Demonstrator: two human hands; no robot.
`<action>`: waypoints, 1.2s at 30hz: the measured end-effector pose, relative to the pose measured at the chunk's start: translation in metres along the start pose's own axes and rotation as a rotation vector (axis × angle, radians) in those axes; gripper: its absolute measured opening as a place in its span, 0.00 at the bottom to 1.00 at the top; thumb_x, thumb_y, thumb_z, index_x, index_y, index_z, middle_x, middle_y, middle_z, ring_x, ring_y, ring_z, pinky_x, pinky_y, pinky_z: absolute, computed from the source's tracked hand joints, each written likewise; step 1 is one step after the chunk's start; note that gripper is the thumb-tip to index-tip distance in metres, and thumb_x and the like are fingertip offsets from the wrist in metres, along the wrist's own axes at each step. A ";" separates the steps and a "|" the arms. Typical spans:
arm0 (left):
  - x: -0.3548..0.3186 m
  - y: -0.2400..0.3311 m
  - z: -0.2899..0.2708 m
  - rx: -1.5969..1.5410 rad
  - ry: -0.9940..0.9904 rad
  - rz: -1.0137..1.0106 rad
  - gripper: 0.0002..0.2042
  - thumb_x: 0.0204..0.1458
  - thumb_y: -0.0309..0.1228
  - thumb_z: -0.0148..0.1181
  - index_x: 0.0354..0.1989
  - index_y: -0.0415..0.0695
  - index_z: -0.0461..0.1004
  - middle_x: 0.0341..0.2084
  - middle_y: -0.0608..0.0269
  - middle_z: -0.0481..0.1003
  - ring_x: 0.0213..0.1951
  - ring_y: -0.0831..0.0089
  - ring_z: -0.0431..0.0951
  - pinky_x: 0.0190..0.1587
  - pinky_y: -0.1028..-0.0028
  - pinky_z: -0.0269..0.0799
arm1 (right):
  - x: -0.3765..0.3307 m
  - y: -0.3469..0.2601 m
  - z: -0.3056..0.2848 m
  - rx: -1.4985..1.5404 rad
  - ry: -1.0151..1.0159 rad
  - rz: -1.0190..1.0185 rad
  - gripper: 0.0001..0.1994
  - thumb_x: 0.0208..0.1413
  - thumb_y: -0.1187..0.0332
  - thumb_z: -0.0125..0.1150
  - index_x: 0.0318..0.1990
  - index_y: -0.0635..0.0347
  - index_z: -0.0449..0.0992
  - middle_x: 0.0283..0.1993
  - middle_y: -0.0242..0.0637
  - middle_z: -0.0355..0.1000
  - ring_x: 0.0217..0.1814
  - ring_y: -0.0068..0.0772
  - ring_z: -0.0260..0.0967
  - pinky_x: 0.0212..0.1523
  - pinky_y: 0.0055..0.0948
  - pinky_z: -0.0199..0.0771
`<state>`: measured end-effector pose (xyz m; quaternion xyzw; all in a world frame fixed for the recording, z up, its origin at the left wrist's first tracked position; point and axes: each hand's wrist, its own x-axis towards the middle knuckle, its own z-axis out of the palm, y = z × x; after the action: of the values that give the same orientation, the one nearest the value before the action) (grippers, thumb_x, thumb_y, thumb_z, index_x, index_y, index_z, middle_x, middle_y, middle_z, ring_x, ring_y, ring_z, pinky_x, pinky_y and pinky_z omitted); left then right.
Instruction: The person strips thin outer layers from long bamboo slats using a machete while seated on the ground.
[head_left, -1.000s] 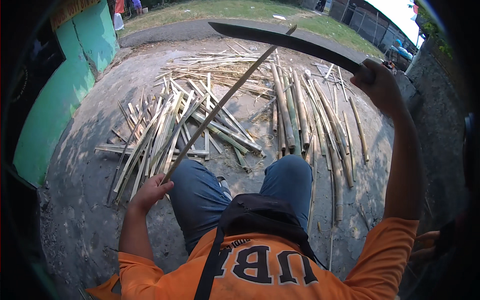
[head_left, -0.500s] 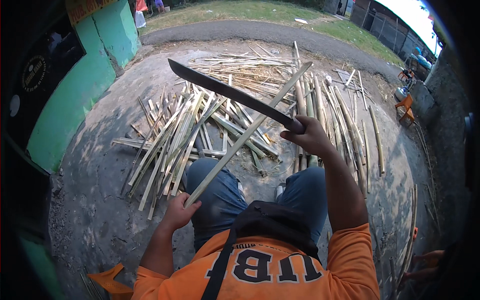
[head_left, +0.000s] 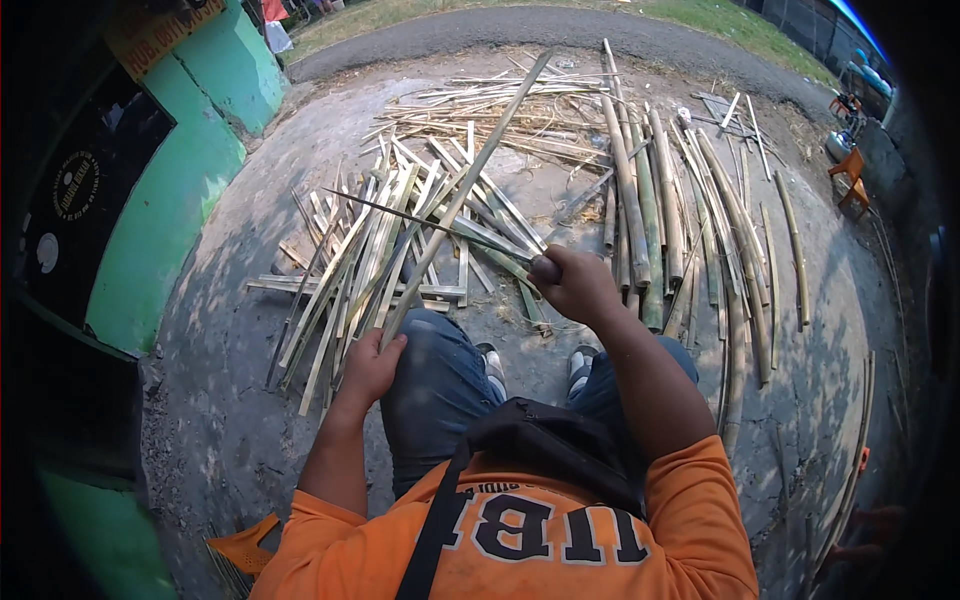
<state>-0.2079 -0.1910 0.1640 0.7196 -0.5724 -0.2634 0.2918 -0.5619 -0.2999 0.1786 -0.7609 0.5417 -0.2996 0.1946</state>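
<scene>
My left hand is closed round the lower end of a long bamboo strip, which slants up and away to the right above my left knee. In my right hand is the dark handle of a machete. Its blade points left and shows nearly edge-on, a thin dark line crossing the strip around its middle. Whether blade and strip touch, I cannot tell. Beyond my knees lies a loose heap of split bamboo strips, partly behind the held strip and the blade.
Whole bamboo poles lie on the concrete ahead to the right, with thin slats farther off. A green wall stands left. An orange chair is far right, another orange plastic piece near left. Another person's hand shows dimly at lower right.
The machete has come down and turned from showing its broad side to nearly edge-on. My right hand moved left and lower; the strip stands steeper, and my left hand is slightly higher.
</scene>
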 end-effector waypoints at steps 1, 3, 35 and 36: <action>0.003 -0.005 0.005 -0.056 -0.003 -0.013 0.18 0.60 0.42 0.64 0.42 0.35 0.79 0.28 0.53 0.80 0.32 0.65 0.80 0.37 0.64 0.73 | -0.003 0.000 0.003 -0.024 0.008 -0.007 0.15 0.54 0.53 0.69 0.39 0.53 0.81 0.34 0.49 0.80 0.39 0.59 0.79 0.40 0.53 0.77; 0.006 -0.007 0.008 -0.172 -0.015 -0.064 0.19 0.60 0.42 0.65 0.45 0.35 0.79 0.30 0.57 0.81 0.33 0.69 0.80 0.39 0.66 0.73 | -0.007 -0.007 0.005 -0.051 -0.004 -0.043 0.13 0.53 0.55 0.68 0.39 0.51 0.81 0.34 0.47 0.80 0.39 0.57 0.79 0.41 0.53 0.77; -0.102 -0.018 -0.020 0.432 0.015 -0.194 0.23 0.55 0.45 0.64 0.48 0.36 0.75 0.39 0.37 0.81 0.45 0.38 0.82 0.47 0.49 0.76 | 0.007 -0.019 0.033 -0.275 -0.170 -0.129 0.10 0.55 0.56 0.66 0.35 0.52 0.79 0.31 0.46 0.79 0.37 0.56 0.79 0.39 0.53 0.76; -0.099 -0.020 -0.019 0.414 0.020 -0.188 0.22 0.55 0.44 0.65 0.48 0.36 0.75 0.38 0.37 0.81 0.44 0.38 0.82 0.47 0.50 0.77 | 0.010 -0.021 0.031 -0.290 -0.173 -0.100 0.11 0.55 0.56 0.66 0.35 0.52 0.79 0.32 0.45 0.79 0.38 0.56 0.79 0.39 0.53 0.76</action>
<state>-0.2014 -0.0887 0.1675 0.8169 -0.5417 -0.1592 0.1175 -0.5242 -0.3031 0.1715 -0.8300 0.5219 -0.1609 0.1136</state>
